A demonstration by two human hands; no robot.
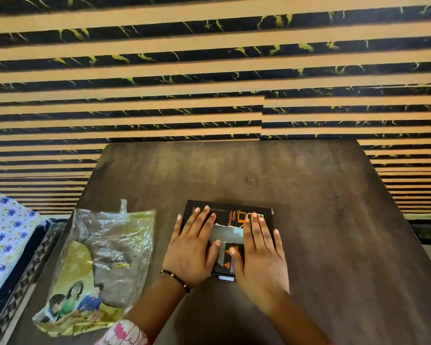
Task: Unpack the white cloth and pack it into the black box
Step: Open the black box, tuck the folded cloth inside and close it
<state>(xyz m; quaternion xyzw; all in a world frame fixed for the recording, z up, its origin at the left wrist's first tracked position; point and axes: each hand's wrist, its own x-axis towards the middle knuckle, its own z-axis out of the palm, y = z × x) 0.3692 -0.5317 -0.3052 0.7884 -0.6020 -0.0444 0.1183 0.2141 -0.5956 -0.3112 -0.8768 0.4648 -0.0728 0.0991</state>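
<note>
The black box (pixel 230 215), printed with orange lettering, lies flat and closed on the dark wooden table (pixel 309 207), near its middle. My left hand (pixel 193 247) lies palm down on the box's left half, fingers spread. My right hand (pixel 261 255) presses flat on its right half, thumb on the lid. Neither hand grips anything. A grey panel of the lid shows between the hands. No white cloth is visible. A clear plastic packet (pixel 100 267) with a yellow printed card lies empty and crumpled to the left of the box.
A striped black and tan wall (pixel 209 70) rises right behind the table's far edge. A floral-patterned cloth (pixel 3 235) covers a surface to the left of the table. Bare tabletop extends to the right of and behind the box.
</note>
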